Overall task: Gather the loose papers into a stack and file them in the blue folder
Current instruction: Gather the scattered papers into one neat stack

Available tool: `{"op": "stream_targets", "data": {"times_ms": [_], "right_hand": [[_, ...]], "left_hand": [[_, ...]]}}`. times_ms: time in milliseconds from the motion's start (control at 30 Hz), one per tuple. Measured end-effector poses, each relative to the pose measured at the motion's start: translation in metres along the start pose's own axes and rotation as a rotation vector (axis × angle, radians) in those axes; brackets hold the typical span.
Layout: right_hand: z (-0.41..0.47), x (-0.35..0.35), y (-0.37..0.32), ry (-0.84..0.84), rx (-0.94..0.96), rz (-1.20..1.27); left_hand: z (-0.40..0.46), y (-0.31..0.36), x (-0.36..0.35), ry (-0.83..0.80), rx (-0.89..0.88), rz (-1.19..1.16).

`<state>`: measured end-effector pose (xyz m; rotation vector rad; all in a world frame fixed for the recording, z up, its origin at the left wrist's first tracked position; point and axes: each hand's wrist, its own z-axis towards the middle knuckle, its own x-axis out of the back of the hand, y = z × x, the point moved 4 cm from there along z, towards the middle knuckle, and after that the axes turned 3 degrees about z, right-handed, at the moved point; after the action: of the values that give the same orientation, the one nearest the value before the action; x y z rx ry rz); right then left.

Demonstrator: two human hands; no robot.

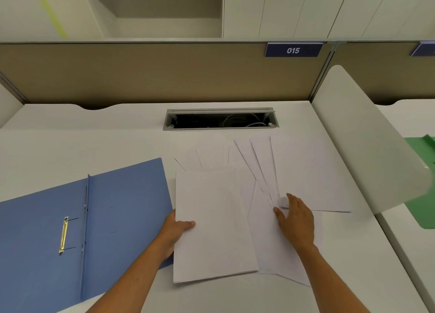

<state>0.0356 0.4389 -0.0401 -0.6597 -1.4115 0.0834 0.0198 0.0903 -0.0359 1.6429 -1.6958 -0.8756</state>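
Observation:
A blue folder (pixel 70 228) lies open on the left of the white desk, its brass fastener (pixel 63 235) on the left leaf. Right of it, my left hand (pixel 175 232) grips the left edge of a squared stack of white papers (pixel 211 225), thumb on top. Several more loose white sheets (pixel 296 171) fan out to the right and behind the stack. My right hand (pixel 295 218) rests flat on these fanned sheets, fingers spread near their lower corners.
A cable slot (pixel 220 119) opens in the desk behind the papers. A beige partition with a "015" label (pixel 293 50) stands at the back. A white side divider (pixel 367 143) bounds the right; a green folder (pixel 421 183) lies beyond it.

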Motion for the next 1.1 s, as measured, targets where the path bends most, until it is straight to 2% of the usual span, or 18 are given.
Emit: {"op": "stream_targets", "data": {"times_ms": [200, 333, 533, 733, 900, 1000, 1100], "right_hand": [[0.002, 0.004, -0.010, 0.094, 0.195, -0.246], [0.008, 0.011, -0.009, 0.099, 0.231, -0.287], [0.015, 0.024, -0.002, 0.125, 0.246, -0.231], [0.006, 0.036, -0.013, 0.291, 0.296, 0.001], [-0.043, 0.031, -0.071, 0.367, 0.592, 0.127], [-0.077, 0.016, -0.103, 0.324, 0.740, 0.180], [-0.110, -0.006, -0.124, 0.206, 0.861, 0.188]], "left_hand": [[0.001, -0.002, 0.000, 0.004, -0.028, -0.025], [0.002, -0.006, 0.001, 0.034, -0.041, -0.035], [0.001, -0.007, 0.002, 0.055, -0.046, -0.037], [0.000, -0.008, 0.004, 0.098, -0.038, -0.029], [-0.001, -0.009, 0.004, 0.114, -0.037, -0.037], [-0.003, -0.006, 0.001, 0.126, -0.034, -0.040], [-0.007, -0.004, 0.001, 0.160, -0.008, -0.103]]}}
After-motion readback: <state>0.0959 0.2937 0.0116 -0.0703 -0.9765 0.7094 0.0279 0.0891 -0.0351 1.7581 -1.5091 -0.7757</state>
